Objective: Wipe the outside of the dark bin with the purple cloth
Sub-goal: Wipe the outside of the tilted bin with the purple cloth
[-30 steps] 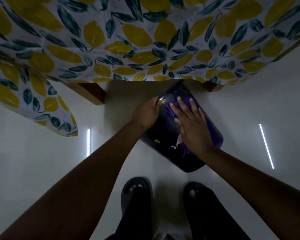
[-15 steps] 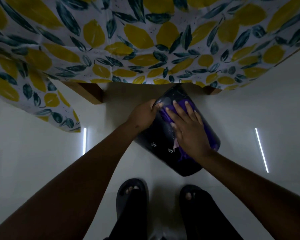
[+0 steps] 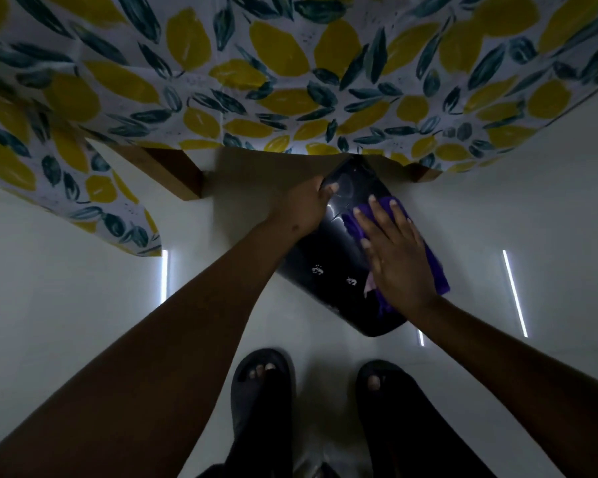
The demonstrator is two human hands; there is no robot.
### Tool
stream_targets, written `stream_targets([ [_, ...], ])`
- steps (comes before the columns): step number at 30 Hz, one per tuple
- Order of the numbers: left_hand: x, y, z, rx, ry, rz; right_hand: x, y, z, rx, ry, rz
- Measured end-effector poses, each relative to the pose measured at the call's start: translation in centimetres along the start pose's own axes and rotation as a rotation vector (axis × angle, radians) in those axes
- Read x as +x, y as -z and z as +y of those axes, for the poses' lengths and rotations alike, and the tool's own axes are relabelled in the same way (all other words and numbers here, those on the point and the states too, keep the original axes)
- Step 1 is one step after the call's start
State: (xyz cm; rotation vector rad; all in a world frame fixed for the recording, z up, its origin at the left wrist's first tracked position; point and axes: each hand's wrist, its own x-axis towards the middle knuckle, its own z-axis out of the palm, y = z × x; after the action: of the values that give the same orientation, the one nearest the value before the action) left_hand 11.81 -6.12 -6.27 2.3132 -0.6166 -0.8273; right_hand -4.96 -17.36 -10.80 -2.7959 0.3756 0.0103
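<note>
The dark glossy bin (image 3: pixel 328 267) is tilted over the white floor, its upper end reaching under the table's edge. My left hand (image 3: pixel 302 210) grips the bin's upper left rim and holds it steady. My right hand (image 3: pixel 392 257) lies flat, fingers spread, pressing the purple cloth (image 3: pixel 435 267) against the bin's right side. The cloth shows around my fingers and past the hand's right edge. A few pale smudges mark the bin's lower face.
A table with a lemon-and-leaf patterned cloth (image 3: pixel 290 81) hangs over the far side, with wooden legs (image 3: pixel 176 174) at left and right. My feet in dark slippers (image 3: pixel 261 384) stand just below the bin. Bright light strips reflect on the floor (image 3: pixel 513 291).
My right hand has slid the purple cloth a little down and right along the bin's side. My left hand keeps its grip on the rim.
</note>
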Motion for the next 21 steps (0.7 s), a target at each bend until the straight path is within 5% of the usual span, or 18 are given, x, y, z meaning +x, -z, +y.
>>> stream_targets([
  [3, 0.6, 0.0, -0.3, 0.011, 0.008, -0.005, -0.2, -0.5, -0.4, 0.015, -0.018, 0.001],
  [8, 1.2, 0.4, -1.0, 0.067, 0.031, -0.042, -4.0, -1.7, -0.5, -0.225, 0.340, -0.096],
  [16, 0.5, 0.8, -1.0, 0.065, 0.001, -0.048, 0.4, -0.2, -2.3, 0.115, -0.014, 0.030],
  [21, 0.3, 0.5, -1.5, 0.079, 0.024, -0.001, -3.3, -2.0, -0.8, -0.204, 0.334, -0.049],
])
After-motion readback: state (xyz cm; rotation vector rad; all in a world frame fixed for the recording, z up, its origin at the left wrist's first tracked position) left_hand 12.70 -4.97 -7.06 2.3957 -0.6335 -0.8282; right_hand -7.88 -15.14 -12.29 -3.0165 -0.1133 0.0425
